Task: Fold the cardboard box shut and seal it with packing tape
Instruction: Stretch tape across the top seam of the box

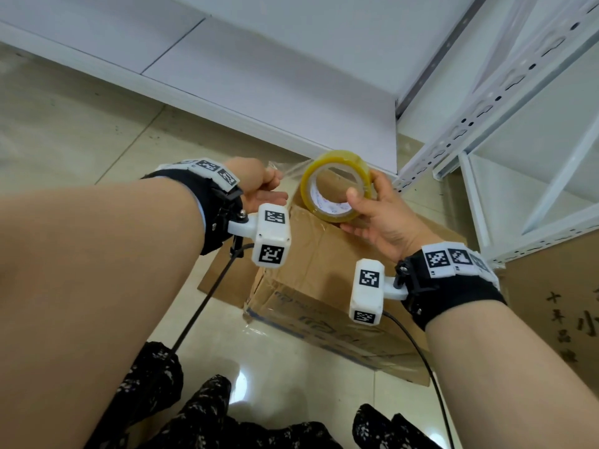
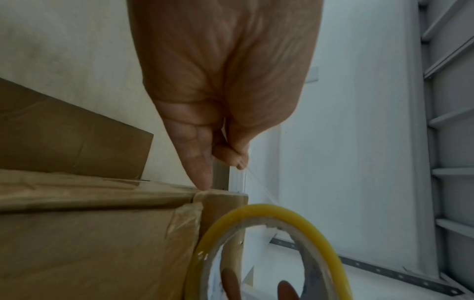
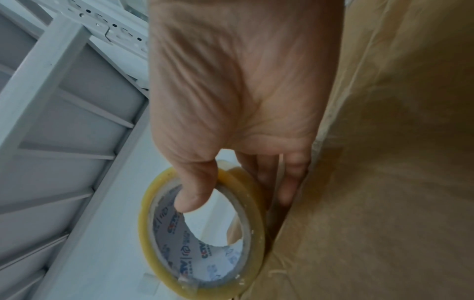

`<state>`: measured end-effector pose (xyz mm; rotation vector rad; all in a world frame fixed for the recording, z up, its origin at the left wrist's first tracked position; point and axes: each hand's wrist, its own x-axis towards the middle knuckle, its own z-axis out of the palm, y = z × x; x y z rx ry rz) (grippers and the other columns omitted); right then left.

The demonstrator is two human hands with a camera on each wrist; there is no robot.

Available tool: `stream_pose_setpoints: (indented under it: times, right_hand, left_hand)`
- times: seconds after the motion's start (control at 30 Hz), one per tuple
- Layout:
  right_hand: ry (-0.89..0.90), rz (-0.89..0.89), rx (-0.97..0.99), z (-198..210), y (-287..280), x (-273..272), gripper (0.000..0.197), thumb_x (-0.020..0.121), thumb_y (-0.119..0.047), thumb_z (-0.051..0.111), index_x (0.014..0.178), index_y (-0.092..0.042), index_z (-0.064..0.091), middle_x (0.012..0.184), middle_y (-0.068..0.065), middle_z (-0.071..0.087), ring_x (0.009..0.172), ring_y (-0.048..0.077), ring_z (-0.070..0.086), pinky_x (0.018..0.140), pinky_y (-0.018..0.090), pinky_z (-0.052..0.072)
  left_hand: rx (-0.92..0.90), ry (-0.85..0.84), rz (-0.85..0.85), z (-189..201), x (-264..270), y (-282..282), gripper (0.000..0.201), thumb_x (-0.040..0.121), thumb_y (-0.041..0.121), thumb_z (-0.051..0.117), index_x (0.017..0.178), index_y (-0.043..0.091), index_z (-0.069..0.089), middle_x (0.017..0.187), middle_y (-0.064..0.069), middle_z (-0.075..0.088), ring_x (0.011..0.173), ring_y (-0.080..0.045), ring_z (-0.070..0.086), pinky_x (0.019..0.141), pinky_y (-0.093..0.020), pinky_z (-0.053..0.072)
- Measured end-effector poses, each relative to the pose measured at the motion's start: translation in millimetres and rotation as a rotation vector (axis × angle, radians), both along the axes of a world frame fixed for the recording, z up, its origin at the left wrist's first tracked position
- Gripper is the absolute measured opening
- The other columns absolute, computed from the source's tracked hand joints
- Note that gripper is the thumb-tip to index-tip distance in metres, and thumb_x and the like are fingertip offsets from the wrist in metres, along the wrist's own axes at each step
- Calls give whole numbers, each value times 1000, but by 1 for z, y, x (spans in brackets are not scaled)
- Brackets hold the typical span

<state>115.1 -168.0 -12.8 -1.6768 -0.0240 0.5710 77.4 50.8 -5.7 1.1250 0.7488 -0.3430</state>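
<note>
One tape roll (image 1: 335,186), one cardboard box (image 1: 327,286) on floor (image 1: 81,124). Right hand (image 1: 379,218) grip: thumb through roll core, fingers outside, roll held above box's far end. Left hand (image 1: 259,186) grip pinches pulled-out tape strip (image 1: 288,168). Only left wrist view shows little finger (image 2: 200,162) extended to box edge.
</note>
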Motion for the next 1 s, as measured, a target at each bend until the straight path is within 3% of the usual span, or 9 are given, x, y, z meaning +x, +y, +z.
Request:
stream_pose_setpoints:
  times: [0.1, 0.2, 0.3, 0.4, 0.5, 0.6, 0.73, 0.87, 1.0]
  right_hand:
    - [-7, -8, -7, -2, 2, 1, 41, 95, -23, 65, 130, -38, 48, 114, 1, 68, 96, 21, 61, 70, 31, 46]
    - [39, -35, 84, -1, 7, 0, 40, 96, -21, 63, 129, -36, 47, 130, 10, 59, 91, 21, 64, 61, 30, 55]
    - [83, -72, 200, -10, 15, -5, 33, 98, -20, 61, 122, -38, 49, 139, 10, 54, 110, 28, 63, 70, 38, 61]
    - [132, -131, 328, -23, 20, -10, 34, 97, -19, 61, 122, -41, 51, 140, 9, 54, 123, 29, 58, 85, 50, 58]
    - [166, -192, 424, -30, 17, -9, 50, 91, -17, 66, 134, -32, 46, 119, 9, 64, 120, 26, 60, 89, 54, 56]
    - [176, -240, 480, -31, 17, -8, 39, 90, -17, 66, 126, -18, 48, 102, 7, 70, 106, 25, 64, 88, 52, 57]
    - [188, -259, 480, -30, 16, -8, 21, 95, -18, 61, 115, -16, 53, 101, 9, 70, 105, 26, 63, 90, 50, 57]
    - [162, -251, 485, -27, 14, -8, 26, 96, -18, 61, 120, -18, 51, 105, 12, 69, 108, 26, 65, 90, 49, 57]
    - [154, -240, 516, -23, 16, -8, 35, 95, -19, 61, 127, -22, 48, 128, 22, 61, 122, 29, 62, 89, 48, 57]
  left_hand:
    - [24, 18, -32, 1, 0, -9, 27, 102, 6, 37, 79, 7, 51, 70, -1, 48, 97, -24, 61, 92, -40, 52]
    - [51, 23, -35, 2, 1, -15, 28, 101, 1, 33, 79, 6, 50, 68, -1, 47, 101, -24, 60, 98, -39, 49]
    - [108, 20, -49, 5, 2, -19, 28, 101, 4, 34, 78, 6, 51, 69, -1, 50, 87, -21, 62, 97, -36, 50]
    - [192, 17, -62, 11, 4, -21, 27, 102, 7, 38, 79, 7, 52, 65, 1, 52, 75, -18, 60, 87, -35, 55]
    - [240, 20, -50, 18, 6, -22, 27, 100, 7, 40, 77, 7, 53, 60, 1, 51, 70, -14, 57, 62, -20, 55]
    - [222, 7, -65, 21, 5, -24, 28, 99, 6, 41, 73, 8, 51, 65, -1, 49, 75, -19, 60, 74, -28, 56]
    - [233, 7, -59, 24, 7, -26, 31, 101, 10, 41, 70, 10, 48, 52, 1, 47, 63, -12, 51, 61, -20, 49]
    - [267, 28, -82, 26, 6, -28, 31, 101, 14, 42, 72, 9, 49, 59, 1, 47, 78, -15, 59, 79, -25, 51]
    - [268, 18, -111, 28, 3, -30, 28, 102, 14, 42, 76, 9, 52, 66, 1, 48, 98, -21, 63, 90, -35, 54]
